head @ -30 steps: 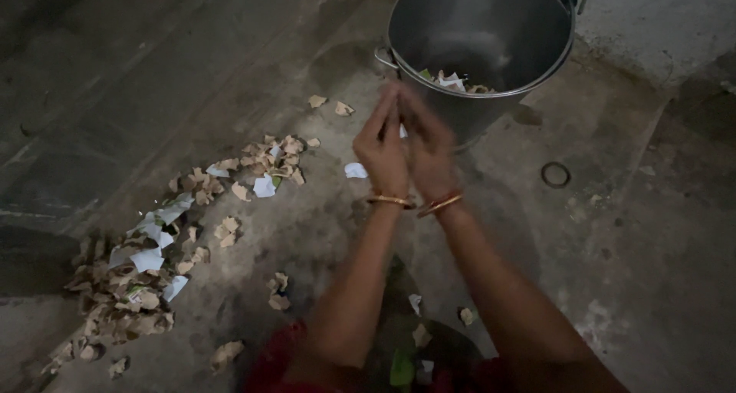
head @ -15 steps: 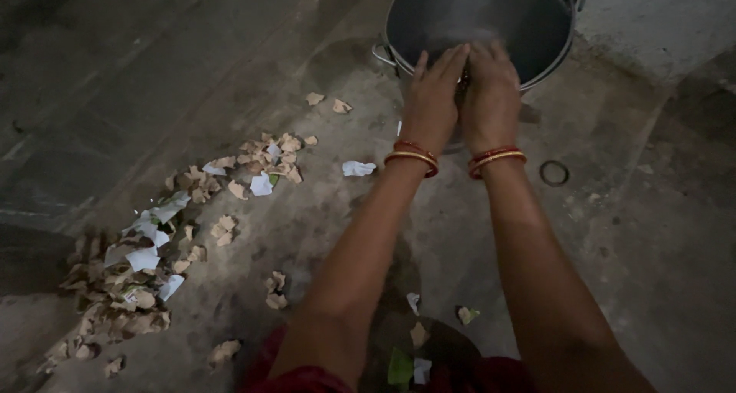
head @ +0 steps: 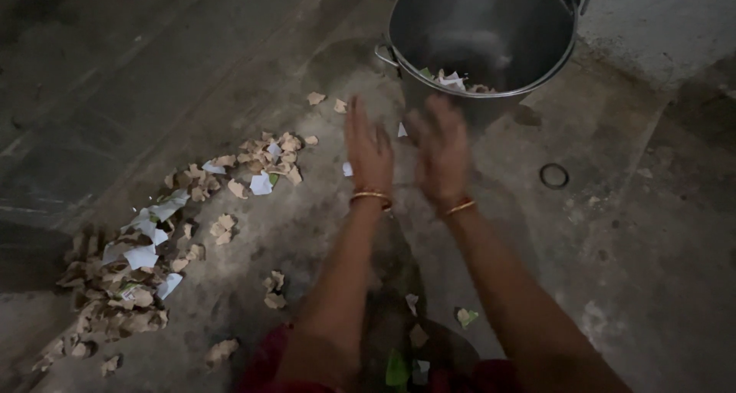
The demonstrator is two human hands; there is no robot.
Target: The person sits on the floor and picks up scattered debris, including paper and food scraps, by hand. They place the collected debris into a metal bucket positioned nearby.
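Steel bucket (head: 491,25) stands just beyond both blurred hands. Left hand (head: 369,151) and right hand (head: 440,151) hover empty, fingers spread, paper scraps (head: 264,163) leftward.

Left hand (head: 369,154) and right hand (head: 441,149) side by side over the floor (head: 153,71), apart, fingers spread, nothing in either. Bucket (head: 429,25) stands on the floor just beyond the right hand; paper scraps (head: 454,80) lie inside it at the bottom. Ring (head: 553,176) on the floor to the right of the right hand, well apart. Two loose scraps (head: 316,99) beyond and left of the left hand. Long scatter of torn pieces (head: 264,163) runs from left of the left hand back toward the person, ending in a heap (head: 115,293) far left. A few pieces (head: 274,289) lie nearer the person, behind the left hand; others (head: 464,316) between the forearms.
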